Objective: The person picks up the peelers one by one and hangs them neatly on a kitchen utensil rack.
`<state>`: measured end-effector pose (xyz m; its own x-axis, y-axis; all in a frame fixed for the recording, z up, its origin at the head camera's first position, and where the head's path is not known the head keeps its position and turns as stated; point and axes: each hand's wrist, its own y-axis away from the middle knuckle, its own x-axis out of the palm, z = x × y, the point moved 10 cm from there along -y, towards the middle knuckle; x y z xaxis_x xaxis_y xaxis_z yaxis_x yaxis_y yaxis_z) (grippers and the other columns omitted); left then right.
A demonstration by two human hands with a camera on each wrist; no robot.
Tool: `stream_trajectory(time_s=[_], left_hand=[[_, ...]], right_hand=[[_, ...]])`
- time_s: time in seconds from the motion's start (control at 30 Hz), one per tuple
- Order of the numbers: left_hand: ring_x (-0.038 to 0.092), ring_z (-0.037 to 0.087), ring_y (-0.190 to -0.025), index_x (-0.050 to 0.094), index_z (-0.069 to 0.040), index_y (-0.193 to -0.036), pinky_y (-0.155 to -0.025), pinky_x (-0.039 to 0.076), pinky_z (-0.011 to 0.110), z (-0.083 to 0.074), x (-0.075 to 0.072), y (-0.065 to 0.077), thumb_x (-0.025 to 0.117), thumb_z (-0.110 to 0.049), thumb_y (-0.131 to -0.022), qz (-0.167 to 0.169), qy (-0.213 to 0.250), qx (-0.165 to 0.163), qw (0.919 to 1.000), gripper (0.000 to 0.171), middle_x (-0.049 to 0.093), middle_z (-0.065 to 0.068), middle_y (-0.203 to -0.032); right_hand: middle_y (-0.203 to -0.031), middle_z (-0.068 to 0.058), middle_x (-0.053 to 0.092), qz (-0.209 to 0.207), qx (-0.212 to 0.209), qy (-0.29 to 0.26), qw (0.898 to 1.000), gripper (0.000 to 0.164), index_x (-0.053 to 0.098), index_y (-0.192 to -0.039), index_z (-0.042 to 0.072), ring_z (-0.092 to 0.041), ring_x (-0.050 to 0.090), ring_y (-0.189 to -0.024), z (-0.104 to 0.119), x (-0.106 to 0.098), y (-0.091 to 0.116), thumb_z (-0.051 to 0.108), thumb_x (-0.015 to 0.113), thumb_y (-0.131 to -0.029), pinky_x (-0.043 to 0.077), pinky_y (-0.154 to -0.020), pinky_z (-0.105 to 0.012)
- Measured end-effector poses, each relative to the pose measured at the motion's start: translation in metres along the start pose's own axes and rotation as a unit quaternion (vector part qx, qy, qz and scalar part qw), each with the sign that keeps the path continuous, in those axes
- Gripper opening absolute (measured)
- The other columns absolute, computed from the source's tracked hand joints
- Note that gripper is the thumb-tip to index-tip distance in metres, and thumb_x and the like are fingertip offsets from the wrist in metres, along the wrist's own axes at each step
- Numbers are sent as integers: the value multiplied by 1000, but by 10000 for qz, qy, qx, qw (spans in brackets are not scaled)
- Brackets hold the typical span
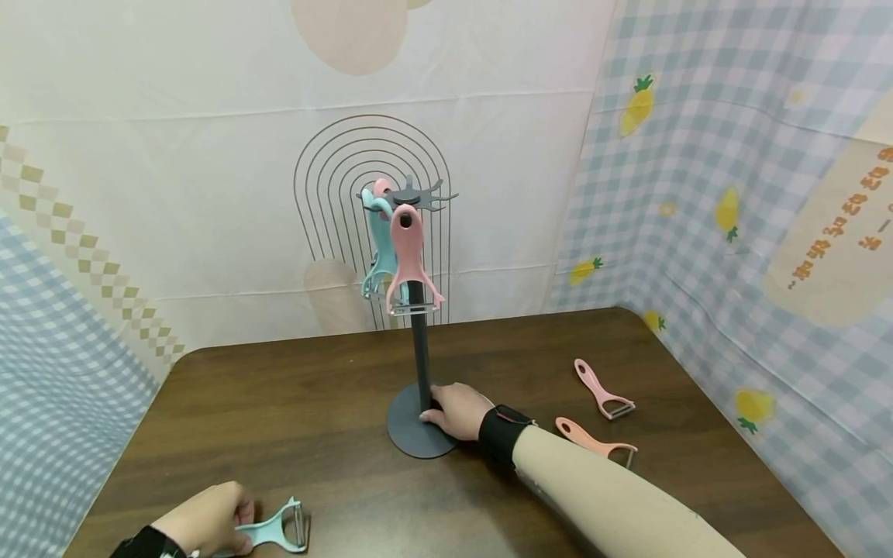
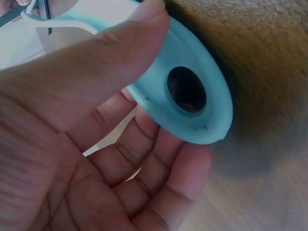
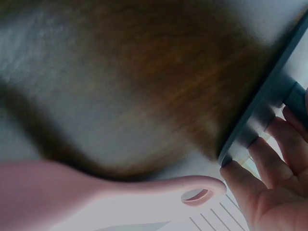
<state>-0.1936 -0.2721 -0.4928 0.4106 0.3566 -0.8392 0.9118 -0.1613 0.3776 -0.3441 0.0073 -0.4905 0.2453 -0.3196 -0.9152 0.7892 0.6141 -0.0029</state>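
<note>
At the front left, my left hand (image 1: 216, 515) pinches a light-blue peeler (image 1: 275, 531) by its handle, blade end pointing right. The left wrist view shows the thumb lying on the handle (image 2: 192, 53) near its hanging hole, with fingers beneath. My right hand (image 1: 460, 411) holds the dark grey stand (image 1: 420, 341) low on its post, just above the round base. In the right wrist view its fingertips (image 3: 236, 173) touch the base (image 3: 255, 106). From the hooks on top hang a pink peeler (image 1: 409, 248) and a light-blue peeler (image 1: 379, 240); another pink thing behind is mostly hidden.
Right of the stand, a pink peeler (image 1: 596, 384) and an orange-pink peeler (image 1: 586, 438) lie on the brown wooden table (image 1: 314, 418). The right forearm passes close to the nearer one. A white cloth (image 1: 516, 194) hangs behind, with checked cloth on both sides.
</note>
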Motion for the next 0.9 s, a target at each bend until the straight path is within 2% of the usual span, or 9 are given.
stream_trajectory(time_s=[0.3,0.63,0.73,0.9], left_hand=[[43,10,-51,55,-14,-62,-48,35,24,-3,-2,-1,83,-16,-66,46,-38,474,9989,28,49,-4,-57],[41,6,-51,54,-14,-71,-46,36,23,-11,-14,-3,76,-20,-76,-320,-13,746,9967,24,48,-4,-61],[43,5,-50,54,-14,-73,-45,37,22,-14,-17,-4,74,-19,-79,-357,207,783,9961,21,50,-5,-60],[53,8,-51,57,-9,-81,-45,46,23,-17,-24,-8,70,-14,-84,-463,757,737,9933,14,56,-1,-63]], right_hand=[[-102,-6,72,6,-19,9,10000,44,63,-120,8,-9,62,-84,2,-2,0,42,59,-92,55,-77,-34],[-100,-6,72,-7,-41,25,10000,43,63,-119,8,-9,62,-82,4,-3,1,41,60,-91,55,-75,-33],[-100,-6,72,1,-30,33,10000,44,63,-119,8,-8,62,-82,3,-2,1,42,59,-92,55,-75,-33],[-100,-6,72,1,-20,33,10000,45,63,-120,8,-8,62,-81,2,-1,1,43,59,-91,55,-75,-32]])
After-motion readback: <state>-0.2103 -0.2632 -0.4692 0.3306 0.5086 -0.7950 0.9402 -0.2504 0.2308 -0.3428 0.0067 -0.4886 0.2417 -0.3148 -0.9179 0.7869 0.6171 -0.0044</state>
